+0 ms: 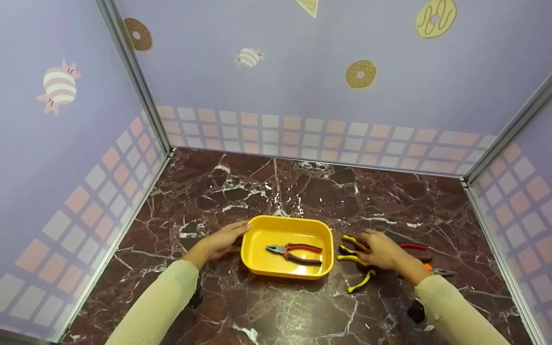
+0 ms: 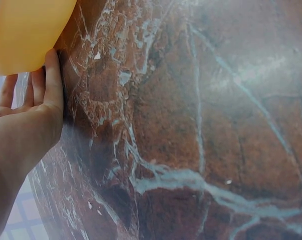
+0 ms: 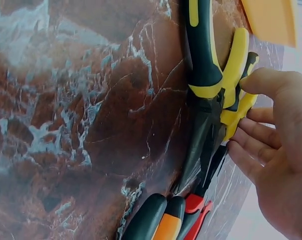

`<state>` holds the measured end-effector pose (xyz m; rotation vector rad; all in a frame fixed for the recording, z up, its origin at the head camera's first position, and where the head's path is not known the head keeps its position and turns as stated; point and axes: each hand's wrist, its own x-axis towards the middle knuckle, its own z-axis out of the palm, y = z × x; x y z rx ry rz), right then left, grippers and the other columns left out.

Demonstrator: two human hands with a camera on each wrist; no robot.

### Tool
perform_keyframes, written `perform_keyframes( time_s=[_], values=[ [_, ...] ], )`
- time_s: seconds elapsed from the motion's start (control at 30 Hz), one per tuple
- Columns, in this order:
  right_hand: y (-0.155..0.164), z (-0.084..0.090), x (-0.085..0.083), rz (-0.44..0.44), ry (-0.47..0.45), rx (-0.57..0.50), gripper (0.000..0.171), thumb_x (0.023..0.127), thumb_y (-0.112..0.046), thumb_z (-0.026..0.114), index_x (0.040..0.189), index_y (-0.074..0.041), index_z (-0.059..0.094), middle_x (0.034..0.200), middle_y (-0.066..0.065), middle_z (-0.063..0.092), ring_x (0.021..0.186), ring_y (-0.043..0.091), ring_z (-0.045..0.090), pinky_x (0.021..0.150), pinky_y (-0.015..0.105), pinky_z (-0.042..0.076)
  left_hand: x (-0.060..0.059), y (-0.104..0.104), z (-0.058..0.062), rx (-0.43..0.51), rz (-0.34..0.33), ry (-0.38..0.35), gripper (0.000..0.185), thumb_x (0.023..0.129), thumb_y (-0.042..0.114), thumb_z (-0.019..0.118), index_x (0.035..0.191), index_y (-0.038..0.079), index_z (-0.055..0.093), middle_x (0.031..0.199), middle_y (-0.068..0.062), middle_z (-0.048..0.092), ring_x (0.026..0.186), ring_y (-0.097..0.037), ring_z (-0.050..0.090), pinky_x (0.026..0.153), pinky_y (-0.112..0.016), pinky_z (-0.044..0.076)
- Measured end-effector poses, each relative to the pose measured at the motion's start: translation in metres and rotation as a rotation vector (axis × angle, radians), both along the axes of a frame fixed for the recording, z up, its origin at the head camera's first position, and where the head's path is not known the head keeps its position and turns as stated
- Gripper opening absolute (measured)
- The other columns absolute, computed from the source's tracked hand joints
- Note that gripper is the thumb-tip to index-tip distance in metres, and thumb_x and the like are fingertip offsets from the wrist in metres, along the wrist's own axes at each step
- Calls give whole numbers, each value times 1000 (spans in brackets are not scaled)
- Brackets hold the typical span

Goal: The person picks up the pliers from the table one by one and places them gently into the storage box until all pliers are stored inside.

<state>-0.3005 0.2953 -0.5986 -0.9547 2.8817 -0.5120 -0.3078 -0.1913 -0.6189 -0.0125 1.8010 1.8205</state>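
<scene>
My left hand (image 1: pixel 223 241) rests against the left side of a yellow plastic tub (image 1: pixel 266 220). In the left wrist view its fingers (image 2: pixel 52 82) reach straight to the tub's lower edge. Inside the tub lie combination pliers (image 1: pixel 280 249) with red and black handles. My right hand (image 1: pixel 384 251) is over a group of pliers right of the tub. The right wrist view shows its thumb and fingers pinching yellow-handled pliers (image 3: pixel 236 60). Next to these is another black-and-yellow handle (image 3: pixel 205 50). The hand hides part of the held pliers in the head view.
Pliers with red handles (image 1: pixel 414 247) and pliers with an orange-and-black grip (image 3: pixel 171 222) lie beyond the right hand. All stand on a dark red marbled surface (image 1: pixel 285 311). Lilac panels (image 1: pixel 295 86) with metal edge strips enclose it on the left, back and right.
</scene>
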Motion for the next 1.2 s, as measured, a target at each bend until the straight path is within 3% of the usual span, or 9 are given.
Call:
perform_keyframes(
  time_s=[0.17,0.7,0.83,1.03,1.2],
  values=[
    [2,2,-3,5,20,-17,34,85,-16,83,114,2,74,94,8,66,80,21,59,69,43,54,-1,1,4,-5,-14,-3,62,112,37,55,164,8,38,154,-18,53,135,-31,58,108,-50,55],
    [1,9,-9,23,-55,-16,29,84,-9,87,109,0,75,89,7,66,78,18,58,66,36,50,1,2,3,-8,2,3,61,113,35,55,165,8,37,155,-18,53,134,-30,58,108,-50,54],
    [-1,6,-7,31,-64,20,31,85,-11,89,109,1,74,91,9,65,79,21,59,68,40,53,3,0,2,-6,-5,-5,59,112,36,55,163,9,40,153,-17,55,133,-30,59,107,-50,55],
    [-6,-4,3,43,-23,115,46,88,-20,88,127,-1,72,102,10,61,86,26,60,76,50,56,6,-1,0,-12,-19,-8,59,113,37,54,163,9,41,153,-17,54,133,-30,59,107,-49,55],
    [-10,-6,4,-19,-30,131,50,89,-20,86,133,-1,69,114,16,62,98,34,64,87,56,58,3,-1,2,-24,0,-13,61,112,37,55,164,9,38,154,-17,54,133,-30,59,108,-50,55]
  ],
)
